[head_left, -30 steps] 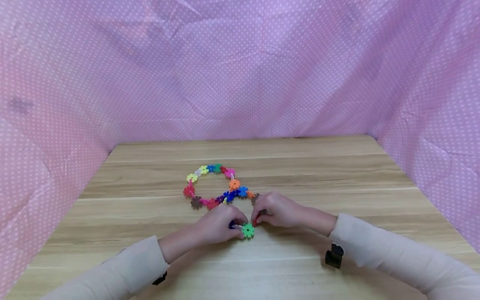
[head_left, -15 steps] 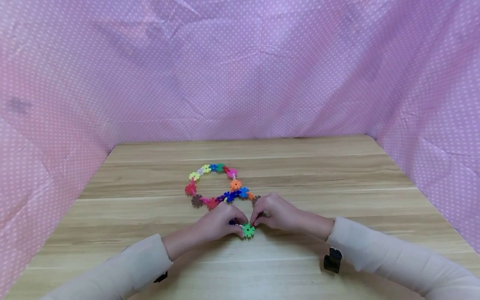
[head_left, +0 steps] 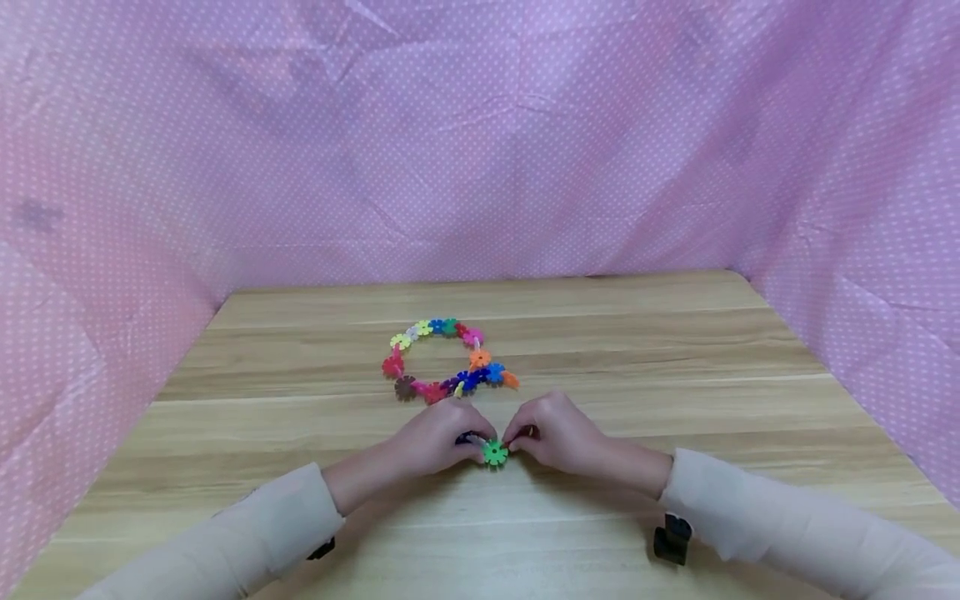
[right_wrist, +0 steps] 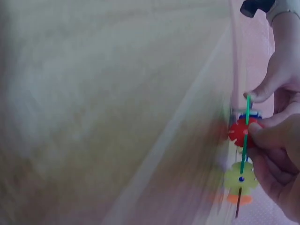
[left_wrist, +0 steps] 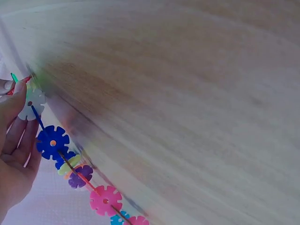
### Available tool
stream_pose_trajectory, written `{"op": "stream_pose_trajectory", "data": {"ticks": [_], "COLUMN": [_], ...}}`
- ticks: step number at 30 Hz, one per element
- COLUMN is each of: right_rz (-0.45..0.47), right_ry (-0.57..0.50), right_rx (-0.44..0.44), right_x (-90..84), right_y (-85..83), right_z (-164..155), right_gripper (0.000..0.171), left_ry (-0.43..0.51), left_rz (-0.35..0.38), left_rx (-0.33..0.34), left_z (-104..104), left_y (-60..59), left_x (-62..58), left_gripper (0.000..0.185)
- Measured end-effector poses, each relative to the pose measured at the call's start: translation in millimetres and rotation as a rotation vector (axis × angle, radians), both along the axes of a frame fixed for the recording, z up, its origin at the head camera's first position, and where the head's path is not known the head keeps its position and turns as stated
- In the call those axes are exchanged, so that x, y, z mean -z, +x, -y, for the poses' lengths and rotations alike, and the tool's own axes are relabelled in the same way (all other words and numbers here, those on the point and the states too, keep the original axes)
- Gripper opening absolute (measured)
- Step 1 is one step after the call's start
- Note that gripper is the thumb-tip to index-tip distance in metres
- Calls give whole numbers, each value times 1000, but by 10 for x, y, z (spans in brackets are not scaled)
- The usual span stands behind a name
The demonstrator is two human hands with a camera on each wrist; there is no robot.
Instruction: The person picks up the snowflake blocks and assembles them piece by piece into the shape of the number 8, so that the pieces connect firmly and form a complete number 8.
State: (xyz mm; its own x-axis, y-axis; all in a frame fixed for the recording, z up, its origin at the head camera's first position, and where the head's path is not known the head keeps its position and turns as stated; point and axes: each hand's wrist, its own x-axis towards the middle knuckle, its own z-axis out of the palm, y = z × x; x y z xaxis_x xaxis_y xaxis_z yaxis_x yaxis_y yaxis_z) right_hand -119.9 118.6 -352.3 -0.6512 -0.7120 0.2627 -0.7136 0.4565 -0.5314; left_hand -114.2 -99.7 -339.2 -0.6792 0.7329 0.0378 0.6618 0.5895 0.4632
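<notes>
Slotted plastic flower discs are joined into a colourful chain (head_left: 393, 367), whose far part curves in a loop on the table beyond both hands. My left hand (head_left: 435, 440) pinches a white disc (left_wrist: 33, 111) between thumb and fingers, and a dark blue disc (left_wrist: 52, 142) hangs on after it. Just right of the white one, a green disc (head_left: 495, 453) shows between the two hands. A red disc (right_wrist: 238, 132), slotted to the green one, is pinched by my right hand (head_left: 561, 431). Past it follows a yellow-green disc (right_wrist: 240, 175). Fingers hide part of the chain.
The wooden table (head_left: 637, 325) has pink dotted cloth (head_left: 480, 150) at its back and sides. Dark wrist mounts hang under both sleeves, the right one (head_left: 671, 540) showing more.
The looped part of the chain has slid away and slightly right. A brown disc beside the right hand is out of sight now. Both hands stay close together around the green disc.
</notes>
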Motion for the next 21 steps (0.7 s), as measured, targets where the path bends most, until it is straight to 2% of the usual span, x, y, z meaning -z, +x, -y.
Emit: {"op": "stream_pose_trajectory", "data": {"ticks": [3,6,10,15,17,21], "right_rz": [8,19,24,33,37,40], "right_ry": [11,22,24,-21,-66,-140], "right_rx": [32,47,46,42,60,154], "right_x": [-12,-14,-6,-24,-47,-77], "right_y": [32,44,34,2,-34,-151], "right_z": [17,23,18,-49,-102,-225], "right_gripper": [6,7,8,13,17,18], "left_ry": [10,22,17,20,53,93], "left_rz": [-69,-97,-62,36,61,36], "left_rx": [48,66,39,-30,-48,-74], "left_z": [10,15,23,42,47,26], "left_y": [3,13,24,9,-36,-214], "left_x": [5,15,22,-21,-64,-183], "left_gripper": [15,14,15,22,25,25]}}
